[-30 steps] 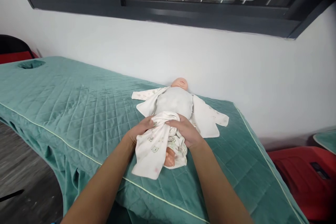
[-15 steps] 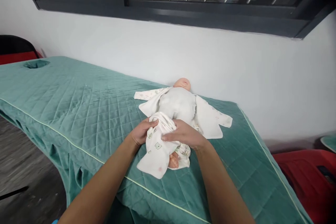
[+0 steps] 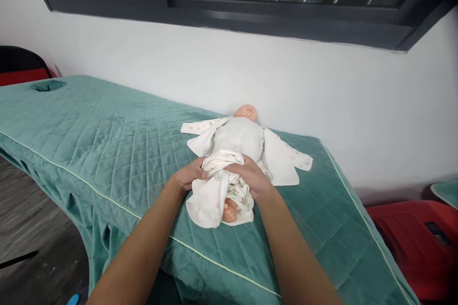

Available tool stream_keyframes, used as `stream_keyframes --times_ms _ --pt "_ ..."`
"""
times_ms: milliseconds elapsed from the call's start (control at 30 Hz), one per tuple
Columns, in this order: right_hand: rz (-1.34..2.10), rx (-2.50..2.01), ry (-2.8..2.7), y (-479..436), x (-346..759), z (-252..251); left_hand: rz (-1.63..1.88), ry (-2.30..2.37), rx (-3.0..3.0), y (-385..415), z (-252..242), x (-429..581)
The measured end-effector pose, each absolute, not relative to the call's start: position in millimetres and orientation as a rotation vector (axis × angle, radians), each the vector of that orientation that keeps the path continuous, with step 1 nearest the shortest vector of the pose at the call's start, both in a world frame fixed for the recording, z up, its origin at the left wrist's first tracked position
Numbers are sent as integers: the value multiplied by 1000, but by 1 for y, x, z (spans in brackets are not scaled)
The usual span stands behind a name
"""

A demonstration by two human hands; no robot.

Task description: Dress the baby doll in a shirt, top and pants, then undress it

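A baby doll (image 3: 239,136) lies on its back on a green quilted cover, its head toward the wall. Its white jacket (image 3: 282,158) is spread open beneath it, sleeves out to both sides. Bunched over the doll's legs are white printed baby trousers (image 3: 209,200). My left hand (image 3: 191,174) grips the gathered cloth at its left side, and my right hand (image 3: 250,176) pinches it at the right, thumb on top. One doll foot (image 3: 229,210) shows below the cloth; the other is hidden.
The green quilted bed cover (image 3: 107,138) has a face hole (image 3: 48,86) at the far left. Behind stands a white wall (image 3: 322,90) below a dark barred window. A red object (image 3: 411,243) is beyond the right edge, and a black and red chair (image 3: 23,64) at the left.
Both hands have gathered the trousers into a tighter bunch, and the loose hanging cloth has drawn up slightly. More of the printed fabric around the foot shows. The view has shifted a little.
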State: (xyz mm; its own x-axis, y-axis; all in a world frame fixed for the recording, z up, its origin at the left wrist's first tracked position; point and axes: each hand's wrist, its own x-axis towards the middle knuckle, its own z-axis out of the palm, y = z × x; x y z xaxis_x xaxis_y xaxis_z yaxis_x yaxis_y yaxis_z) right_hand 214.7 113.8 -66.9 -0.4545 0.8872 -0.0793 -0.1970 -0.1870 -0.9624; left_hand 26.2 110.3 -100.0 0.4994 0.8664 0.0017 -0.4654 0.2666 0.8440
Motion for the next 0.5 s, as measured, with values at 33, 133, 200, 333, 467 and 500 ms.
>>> stream_keyframes --times_ms 33,133,200,333,467,500 --pt "1751 -865 -1265 113 214 -67 899 488 947 111 -100 25" --pt "1756 -873 -1271 112 215 -66 821 439 996 114 -103 23" --pt "1754 -881 -1299 112 216 -67 822 457 997 115 -106 22" --pt "1703 -907 -1435 111 217 -64 810 489 983 116 -109 23" --pt "1710 -810 -1709 107 220 -54 864 470 947 115 -112 25" --pt "1706 -789 -1780 107 220 -51 890 462 930 115 -113 25"
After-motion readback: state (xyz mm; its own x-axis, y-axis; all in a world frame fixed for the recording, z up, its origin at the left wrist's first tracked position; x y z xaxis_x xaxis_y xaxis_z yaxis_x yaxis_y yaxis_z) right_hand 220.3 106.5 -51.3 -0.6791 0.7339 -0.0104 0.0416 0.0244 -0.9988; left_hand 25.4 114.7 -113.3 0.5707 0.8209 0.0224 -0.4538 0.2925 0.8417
